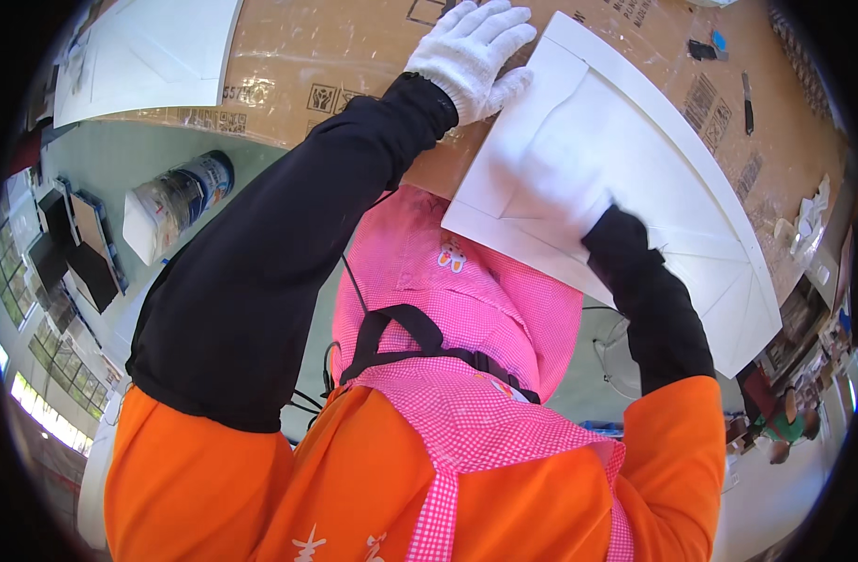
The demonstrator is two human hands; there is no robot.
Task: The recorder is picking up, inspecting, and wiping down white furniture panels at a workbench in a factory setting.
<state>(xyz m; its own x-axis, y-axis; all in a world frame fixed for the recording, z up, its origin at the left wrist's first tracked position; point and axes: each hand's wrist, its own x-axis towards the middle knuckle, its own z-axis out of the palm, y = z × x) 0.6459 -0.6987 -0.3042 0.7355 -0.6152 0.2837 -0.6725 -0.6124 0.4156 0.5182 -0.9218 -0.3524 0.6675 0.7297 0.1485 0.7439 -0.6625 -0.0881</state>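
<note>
Resting by wht panel, L hand wide; R hand blurry, can't tell grip or bucket contents.

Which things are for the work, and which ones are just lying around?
Looks like part of the work:
- white board
- left hand, gloved, by the board's edge
- right hand, blurred, over the board
- cardboard underneath

Probably just lying about:
- knife
- tub
- crumpled wrapping
</note>
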